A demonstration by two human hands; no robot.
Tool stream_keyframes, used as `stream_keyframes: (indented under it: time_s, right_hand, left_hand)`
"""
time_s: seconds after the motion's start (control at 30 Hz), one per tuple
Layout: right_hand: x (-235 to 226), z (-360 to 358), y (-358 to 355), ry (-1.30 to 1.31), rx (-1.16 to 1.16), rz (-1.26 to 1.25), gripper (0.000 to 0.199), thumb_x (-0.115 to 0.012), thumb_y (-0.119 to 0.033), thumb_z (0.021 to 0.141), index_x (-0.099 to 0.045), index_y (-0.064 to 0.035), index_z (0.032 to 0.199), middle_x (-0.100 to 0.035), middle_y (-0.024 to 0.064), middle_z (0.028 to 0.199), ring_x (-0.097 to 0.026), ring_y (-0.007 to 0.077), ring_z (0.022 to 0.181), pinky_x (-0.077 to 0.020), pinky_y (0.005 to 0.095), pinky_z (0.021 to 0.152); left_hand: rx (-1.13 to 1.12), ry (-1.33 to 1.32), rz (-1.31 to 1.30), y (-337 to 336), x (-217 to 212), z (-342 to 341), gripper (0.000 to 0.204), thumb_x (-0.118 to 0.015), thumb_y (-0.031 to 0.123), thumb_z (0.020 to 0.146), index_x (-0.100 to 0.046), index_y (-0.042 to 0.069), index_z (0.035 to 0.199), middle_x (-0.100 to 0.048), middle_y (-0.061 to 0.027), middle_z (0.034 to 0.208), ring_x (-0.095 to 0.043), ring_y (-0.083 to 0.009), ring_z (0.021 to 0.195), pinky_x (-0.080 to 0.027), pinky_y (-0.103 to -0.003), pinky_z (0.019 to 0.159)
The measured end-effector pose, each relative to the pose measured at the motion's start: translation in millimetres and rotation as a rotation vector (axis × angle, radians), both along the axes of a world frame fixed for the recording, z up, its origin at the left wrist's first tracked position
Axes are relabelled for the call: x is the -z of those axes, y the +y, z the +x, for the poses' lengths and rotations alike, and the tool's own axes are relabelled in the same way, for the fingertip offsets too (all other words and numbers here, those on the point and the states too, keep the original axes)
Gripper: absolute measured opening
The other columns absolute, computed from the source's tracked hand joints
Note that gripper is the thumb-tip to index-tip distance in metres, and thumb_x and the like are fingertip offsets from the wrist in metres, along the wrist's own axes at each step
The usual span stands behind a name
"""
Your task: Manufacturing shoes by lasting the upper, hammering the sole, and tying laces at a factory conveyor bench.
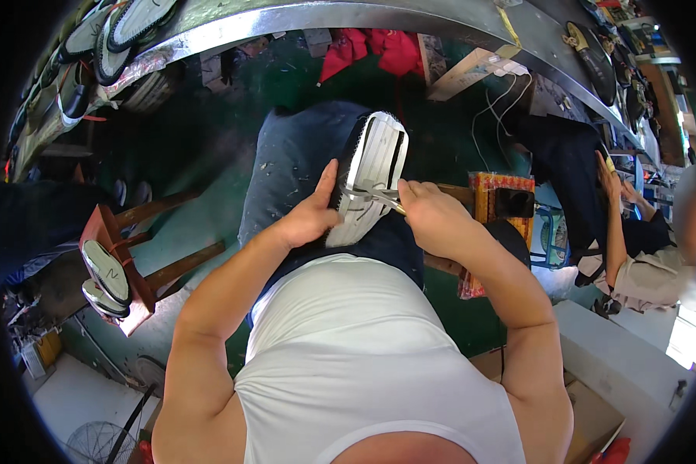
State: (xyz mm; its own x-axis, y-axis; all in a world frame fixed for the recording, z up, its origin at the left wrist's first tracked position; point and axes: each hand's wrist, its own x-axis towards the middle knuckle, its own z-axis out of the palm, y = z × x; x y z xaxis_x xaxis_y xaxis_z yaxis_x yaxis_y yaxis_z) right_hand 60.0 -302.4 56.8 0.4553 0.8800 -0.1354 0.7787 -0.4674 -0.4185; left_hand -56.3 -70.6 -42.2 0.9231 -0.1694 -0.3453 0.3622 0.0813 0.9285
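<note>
I judge trimming underway, right hand (433,213) gripping scissors (372,195), left hand (308,222) clasping the sole (376,151); next snip needs steadiness.

Head view, single: left unit of a head-worn fisheye pair. Station: above the wearer's white top (371,348), which fills the near middle. Facing: downward and forward, over the lap (292,166) to the metal bench (348,17) at the far side. Range: close; left hand (311,219) and right hand (435,215) central. Coverage: wide, edges curved, rim dark.
</note>
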Motion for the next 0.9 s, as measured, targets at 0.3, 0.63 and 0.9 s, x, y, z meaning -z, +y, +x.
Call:
stream_keyframes:
  time_s: [0.3, 0.63, 0.9]
  right_hand:
    - [21, -19, 16, 0.304, 0.133, -0.143, 0.029, -0.061, -0.016, 0.088, -0.054, 0.0030, 0.109, -0.062, 0.0246, 0.097, -0.063, 0.0416, 0.091, -0.0507, 0.0484, 0.082]
    - [46, 18, 38, 0.058, 0.275, -0.090, 0.030, -0.059, -0.012, 0.089, -0.050, 0.0033, 0.114, -0.060, 0.0216, 0.097, -0.063, 0.0401, 0.090, -0.0527, 0.0492, 0.077]
    - [14, 77, 30, 0.295, 0.216, 0.108, 0.031, -0.060, -0.028, 0.095, -0.056, 0.0024, 0.097, -0.064, 0.0263, 0.088, -0.063, 0.0461, 0.079, -0.0504, 0.0492, 0.072]
  left_hand:
    - [-0.475, 0.208, 0.433, -23, -1, 29, 0.059, -0.027, 0.042, 0.107, -0.035, 0.002, 0.150, -0.040, -0.0218, 0.152, -0.043, -0.0356, 0.137, -0.034, -0.037, 0.113]
    - [-0.253, -0.164, 0.768, -18, 2, 19, 0.056, -0.039, 0.028, 0.104, -0.022, 0.020, 0.157, -0.015, -0.0234, 0.161, -0.045, -0.0430, 0.132, -0.044, -0.042, 0.106]
    - [0.147, 0.102, 0.957, -3, -50, 49, 0.062, -0.046, 0.039, 0.101, -0.020, 0.032, 0.156, -0.010, -0.0274, 0.160, -0.059, -0.0470, 0.113, -0.050, -0.046, 0.098]
